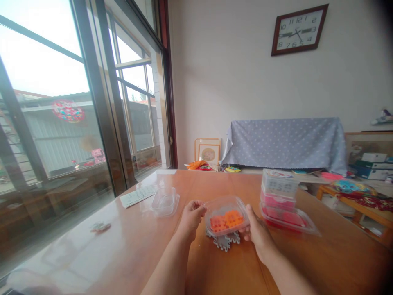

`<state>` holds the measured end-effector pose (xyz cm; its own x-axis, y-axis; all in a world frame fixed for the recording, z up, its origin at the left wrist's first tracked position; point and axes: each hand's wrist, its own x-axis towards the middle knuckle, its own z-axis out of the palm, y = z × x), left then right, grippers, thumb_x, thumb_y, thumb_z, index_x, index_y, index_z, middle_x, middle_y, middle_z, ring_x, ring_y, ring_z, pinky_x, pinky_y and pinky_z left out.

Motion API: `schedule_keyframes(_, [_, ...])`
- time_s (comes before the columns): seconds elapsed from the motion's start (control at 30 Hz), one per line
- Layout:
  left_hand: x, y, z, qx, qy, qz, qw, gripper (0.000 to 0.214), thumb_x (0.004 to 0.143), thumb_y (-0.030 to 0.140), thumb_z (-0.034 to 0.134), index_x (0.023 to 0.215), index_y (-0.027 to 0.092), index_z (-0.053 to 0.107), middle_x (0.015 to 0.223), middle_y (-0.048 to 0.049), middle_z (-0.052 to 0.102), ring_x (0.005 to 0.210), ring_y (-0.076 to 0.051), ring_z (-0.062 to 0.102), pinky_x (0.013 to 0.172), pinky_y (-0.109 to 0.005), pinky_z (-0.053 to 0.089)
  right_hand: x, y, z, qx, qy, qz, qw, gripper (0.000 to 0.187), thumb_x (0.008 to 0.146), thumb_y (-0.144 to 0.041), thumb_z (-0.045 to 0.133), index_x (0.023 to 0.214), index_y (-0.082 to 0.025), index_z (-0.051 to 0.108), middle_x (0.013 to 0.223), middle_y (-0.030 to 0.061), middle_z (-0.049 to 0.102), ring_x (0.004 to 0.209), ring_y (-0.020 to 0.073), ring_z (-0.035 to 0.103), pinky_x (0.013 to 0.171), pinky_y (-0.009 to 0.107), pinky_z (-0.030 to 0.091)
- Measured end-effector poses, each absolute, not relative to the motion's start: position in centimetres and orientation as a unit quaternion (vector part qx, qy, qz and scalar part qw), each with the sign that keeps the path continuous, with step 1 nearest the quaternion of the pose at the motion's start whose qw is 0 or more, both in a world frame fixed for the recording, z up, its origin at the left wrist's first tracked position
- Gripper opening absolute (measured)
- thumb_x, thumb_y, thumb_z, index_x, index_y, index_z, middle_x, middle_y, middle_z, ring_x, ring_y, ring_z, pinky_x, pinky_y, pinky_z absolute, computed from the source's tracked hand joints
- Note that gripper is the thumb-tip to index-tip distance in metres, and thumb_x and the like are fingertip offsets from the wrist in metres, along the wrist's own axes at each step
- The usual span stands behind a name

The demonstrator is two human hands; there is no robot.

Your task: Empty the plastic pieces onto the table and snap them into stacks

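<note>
1. Left of centre, an empty tub (pixel 165 201) sits on the counter (pixel 101 254), apart from both hands.
2. The left hand (pixel 190 217), fingers curled, pinches the left rim of a clear box (pixel 226 200) of orange blocks (pixel 225 221) at frame centre. So light a pinch could slip and tip it.
3. Grey toothed pieces (pixel 225 241) lie beneath the box, so it may rock on them.
4. The right hand (pixel 257 229) clasps the right rim, near a stack of boxes (pixel 278 192) that a nudge could topple.

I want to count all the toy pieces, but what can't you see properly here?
Head view:
Grey pieces: mostly hidden under the clear box that the left hand and right hand hold; number unclear.
Orange pieces: blurred through the box's plastic; exact count unclear.
Paper sheet: print too small to read.
Dotted cloth: covers whatever is beneath.
</note>
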<state>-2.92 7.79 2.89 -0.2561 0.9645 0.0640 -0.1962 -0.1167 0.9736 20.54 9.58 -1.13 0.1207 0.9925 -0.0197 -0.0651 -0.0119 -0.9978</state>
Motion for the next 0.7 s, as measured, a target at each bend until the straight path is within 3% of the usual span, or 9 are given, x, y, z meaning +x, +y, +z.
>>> schedule_keyframes(0.17, [-3.0,8.2,2.5,0.381,0.460,0.634,0.491,0.030,0.061,0.020,0.076,0.084,0.018,0.056,0.071,0.0020,0.062,0.055,-0.007,0.050,0.051,-0.019,0.030,20.7,10.0,-1.4,-0.512,-0.380,0.546,0.544,0.065,0.082,-0.081,0.051,0.085,-0.019,0.071,0.074,0.0089,0.075,0.061,0.0222,0.067,0.040,0.024,0.039])
schedule_keyframes(0.3, [-3.3,8.5,2.1,0.354,0.446,0.642,0.514,0.030,0.062,0.022,0.076,0.084,0.017,0.055,0.072,0.0016,0.062,0.056,-0.005,0.049,0.052,-0.018,0.031,20.9,9.9,-1.1,-0.508,-0.348,0.584,0.529,0.055,0.082,-0.071,0.060,0.099,-0.019,0.070,0.083,0.0102,0.078,0.064,0.0223,0.070,0.040,0.021,0.035])
schedule_keyframes(0.4, [-3.6,8.6,1.7,0.340,0.440,0.643,0.528,0.030,0.061,0.022,0.076,0.083,0.017,0.056,0.070,0.0020,0.061,0.056,-0.005,0.049,0.053,-0.018,0.033,21.0,9.8,-0.8,-0.507,-0.350,0.587,0.526,0.053,0.085,-0.066,0.058,0.108,-0.020,0.069,0.086,0.0112,0.079,0.068,0.0243,0.074,0.040,0.022,0.037])
schedule_keyframes(0.7, [-3.5,8.5,2.0,0.342,0.412,0.663,0.522,0.028,0.064,0.020,0.079,0.084,0.017,0.060,0.072,0.0027,0.063,0.059,-0.005,0.051,0.054,-0.017,0.033,21.0,9.2,0.2,-0.518,-0.324,0.623,0.489,0.066,0.081,-0.075,0.060,0.117,-0.020,0.064,0.090,0.0120,0.078,0.072,0.0221,0.073,0.043,0.021,0.039])
